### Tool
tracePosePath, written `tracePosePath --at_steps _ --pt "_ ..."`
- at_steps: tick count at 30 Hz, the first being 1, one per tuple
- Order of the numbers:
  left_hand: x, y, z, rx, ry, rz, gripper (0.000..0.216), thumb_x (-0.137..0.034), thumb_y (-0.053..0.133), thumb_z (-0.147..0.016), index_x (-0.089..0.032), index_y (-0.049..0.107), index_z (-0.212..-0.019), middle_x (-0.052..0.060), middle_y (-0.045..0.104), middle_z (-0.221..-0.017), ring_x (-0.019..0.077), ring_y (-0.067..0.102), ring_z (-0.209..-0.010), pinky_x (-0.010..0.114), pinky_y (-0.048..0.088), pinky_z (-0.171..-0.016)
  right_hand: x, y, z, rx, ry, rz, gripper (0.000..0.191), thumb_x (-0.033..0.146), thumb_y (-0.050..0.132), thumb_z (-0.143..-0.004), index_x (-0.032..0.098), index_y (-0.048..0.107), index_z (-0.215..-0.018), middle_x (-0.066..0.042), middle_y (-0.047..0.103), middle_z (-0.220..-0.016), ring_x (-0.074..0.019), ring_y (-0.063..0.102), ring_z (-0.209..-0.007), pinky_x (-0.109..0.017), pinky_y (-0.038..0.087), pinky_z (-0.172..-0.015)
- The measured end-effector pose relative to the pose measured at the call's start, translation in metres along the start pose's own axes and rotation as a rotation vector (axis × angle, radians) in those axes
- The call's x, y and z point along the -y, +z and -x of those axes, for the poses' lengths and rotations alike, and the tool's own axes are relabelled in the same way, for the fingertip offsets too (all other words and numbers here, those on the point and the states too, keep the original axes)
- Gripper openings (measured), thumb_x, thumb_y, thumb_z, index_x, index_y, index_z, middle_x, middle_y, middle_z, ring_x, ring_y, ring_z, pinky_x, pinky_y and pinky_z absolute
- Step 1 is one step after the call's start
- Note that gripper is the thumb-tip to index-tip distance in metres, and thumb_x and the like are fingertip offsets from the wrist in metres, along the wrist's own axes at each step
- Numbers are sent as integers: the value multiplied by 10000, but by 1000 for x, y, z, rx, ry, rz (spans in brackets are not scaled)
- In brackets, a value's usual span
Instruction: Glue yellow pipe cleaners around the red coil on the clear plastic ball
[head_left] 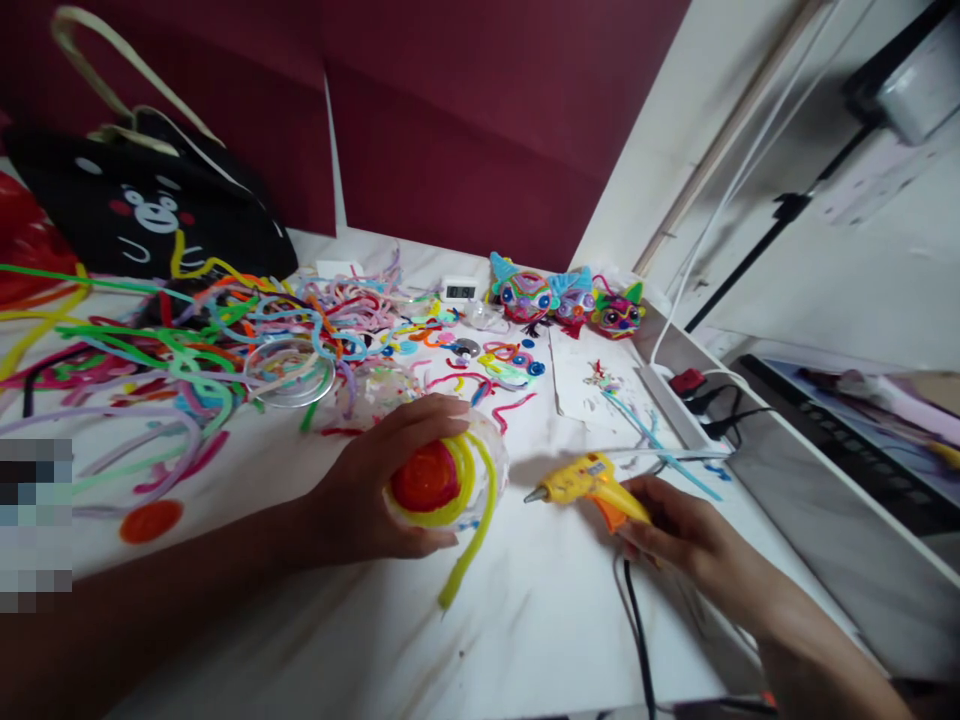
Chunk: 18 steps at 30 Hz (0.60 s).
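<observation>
My left hand (390, 470) is wrapped round a clear plastic ball (491, 455) near the middle of the table. On the ball's near side sits a coiled orange-red disc (424, 475), ringed by a yellow pipe cleaner (480, 500) whose loose end hangs down past the ball. To the right, my right hand (675, 530) grips the handle of a yellow hot glue gun (577, 480) with an orange trigger. Its metal nozzle points left at the ball, a short gap away. Whether the trigger is pressed, I cannot tell.
Tangled pipe cleaners (202, 340) cover the table's left, around a clear dish (289, 372). Finished colourful animal heads (529, 295) stand at the back beside a small digital clock (459, 289). A black bag (150, 200) is behind left; a power strip (679, 410) lies right, with cords nearby.
</observation>
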<state>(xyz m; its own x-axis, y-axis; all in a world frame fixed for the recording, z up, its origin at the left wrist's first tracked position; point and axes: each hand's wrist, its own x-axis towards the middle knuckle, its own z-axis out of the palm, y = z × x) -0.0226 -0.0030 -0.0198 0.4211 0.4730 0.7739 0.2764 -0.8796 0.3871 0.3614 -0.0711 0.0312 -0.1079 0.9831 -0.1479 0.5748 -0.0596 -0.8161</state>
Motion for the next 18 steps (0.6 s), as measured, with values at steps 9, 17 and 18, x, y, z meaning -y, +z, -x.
tracePosePath --at_steps 9,17,18 --pt "1 1 -1 -13 44 -16 883 -322 938 -867 -257 589 -1676 132 733 -1615 340 705 -1520 455 574 -1344 25 8 14 -180 -83 -231 575 814 900 -883 282 941 -1098 -94 870 -989 -260 746 -862 -327 615 -720" --pt "-1 0 0 -2 80 -29 887 -336 947 -908 -229 565 -1702 161 724 -1624 330 693 -1546 430 552 -1363 20 28 8 -199 -137 -481 343 529 1043 -884 325 937 -1138 -56 881 -1049 -197 795 -911 -231 660 -765" --pt "-1 0 1 -3 71 -30 906 -336 955 -895 -226 563 -1705 161 727 -1623 340 697 -1542 439 557 -1361 20 30 8 -189 -154 -493 321 500 1037 -903 326 926 -1148 -50 876 -1041 -191 800 -912 -221 664 -763"
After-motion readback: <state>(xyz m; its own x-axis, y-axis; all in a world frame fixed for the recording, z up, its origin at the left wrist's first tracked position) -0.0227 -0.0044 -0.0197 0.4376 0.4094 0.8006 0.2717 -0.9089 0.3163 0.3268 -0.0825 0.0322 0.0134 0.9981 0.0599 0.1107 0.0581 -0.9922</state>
